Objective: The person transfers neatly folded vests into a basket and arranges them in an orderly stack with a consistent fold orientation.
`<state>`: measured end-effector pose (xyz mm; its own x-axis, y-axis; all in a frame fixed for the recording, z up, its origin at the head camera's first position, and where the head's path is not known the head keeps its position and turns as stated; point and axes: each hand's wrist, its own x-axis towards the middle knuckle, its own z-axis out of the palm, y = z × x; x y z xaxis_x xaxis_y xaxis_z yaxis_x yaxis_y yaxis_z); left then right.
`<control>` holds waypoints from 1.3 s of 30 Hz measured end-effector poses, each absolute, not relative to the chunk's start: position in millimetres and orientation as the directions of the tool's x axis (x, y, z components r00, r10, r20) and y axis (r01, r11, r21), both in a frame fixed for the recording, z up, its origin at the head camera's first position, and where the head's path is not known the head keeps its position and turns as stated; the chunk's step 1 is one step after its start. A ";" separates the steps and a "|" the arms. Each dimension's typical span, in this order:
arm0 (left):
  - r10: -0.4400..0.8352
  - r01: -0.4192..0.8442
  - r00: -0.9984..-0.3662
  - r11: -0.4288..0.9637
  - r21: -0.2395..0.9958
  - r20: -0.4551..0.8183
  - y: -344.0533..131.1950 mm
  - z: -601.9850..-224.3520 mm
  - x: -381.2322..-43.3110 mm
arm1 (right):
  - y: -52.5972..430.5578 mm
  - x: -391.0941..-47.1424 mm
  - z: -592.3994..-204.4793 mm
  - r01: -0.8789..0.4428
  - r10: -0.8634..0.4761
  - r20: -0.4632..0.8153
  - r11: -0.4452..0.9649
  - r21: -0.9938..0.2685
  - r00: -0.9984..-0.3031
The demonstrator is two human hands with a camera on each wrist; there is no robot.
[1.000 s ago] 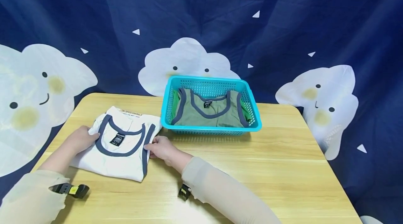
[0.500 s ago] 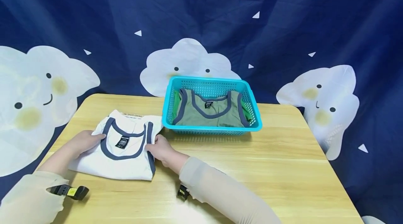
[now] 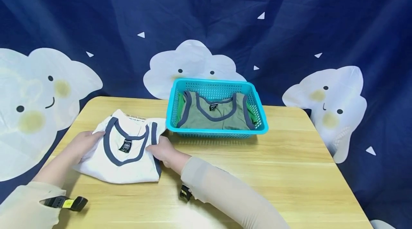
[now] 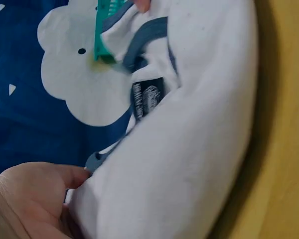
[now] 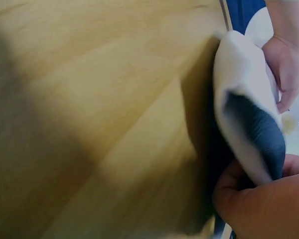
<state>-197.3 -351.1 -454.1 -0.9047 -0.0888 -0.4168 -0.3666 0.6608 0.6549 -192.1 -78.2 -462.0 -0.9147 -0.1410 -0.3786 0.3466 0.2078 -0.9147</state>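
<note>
A folded white tank top (image 3: 128, 170) with navy trim and a black neck label lies at the left of the table, gripped at both sides. My left hand (image 3: 82, 145) pinches its left side, thumb on top beside the neckline; in the left wrist view the thumb of that hand (image 4: 35, 199) presses near the trim. On the opposite side, my right hand (image 3: 163, 149) holds the navy-trimmed edge. The right wrist view shows thumb and fingers of this hand (image 5: 264, 206) round the folded layers, with a shadow on the wood along the white cloth (image 5: 239, 64).
Behind and to the right, a turquoise plastic basket (image 3: 219, 131) stands near the table's back edge. Inside it lies a folded olive tank top (image 3: 215, 119) over brighter green cloth (image 3: 252, 114). The shirt's back right corner reaches the basket's left side. A navy cloud-print curtain (image 3: 273, 43) hangs behind the table.
The white tank top has shifted slightly to the right, and its front edge now bulges up between the hands. Both hands keep their grip. The basket stays put.
</note>
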 end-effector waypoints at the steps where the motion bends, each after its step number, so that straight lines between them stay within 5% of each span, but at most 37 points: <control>1: -0.099 -0.354 -0.916 0.657 0.666 -0.388 -349.2 -453.6 -195.8 | -78.1 -192.7 -461.2 0.346 -0.143 -0.377 0.205 -0.916 -0.915; 10: -0.249 -0.254 -0.962 0.667 0.701 -0.111 -336.8 -440.5 -186.0 | -78.1 -195.7 -452.4 0.345 -0.126 -0.353 0.083 -0.935 -0.927; 18: -0.346 -0.247 -0.938 0.659 0.711 -0.004 -334.7 -426.7 -182.8 | -81.7 -196.8 -436.7 0.345 -0.106 -0.346 0.028 -0.938 -0.932; 29: -0.358 -0.265 -0.930 0.510 0.819 -0.078 -322.3 -401.9 -186.5 | -70.4 -210.6 -399.9 0.337 -0.117 -0.344 0.070 -0.939 -0.932; 39: -0.351 -0.229 -0.931 0.351 0.908 -0.099 -311.0 -379.6 -195.7 | -59.4 -221.8 -382.1 0.277 -0.188 -0.268 -0.026 -0.960 -0.945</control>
<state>-195.7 -311.0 -379.6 -0.9312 -0.3508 -0.0988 -0.2286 0.3512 0.9080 -221.8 -59.4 -382.1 -0.9450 -0.1876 -0.2678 0.2774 -0.0263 -0.9604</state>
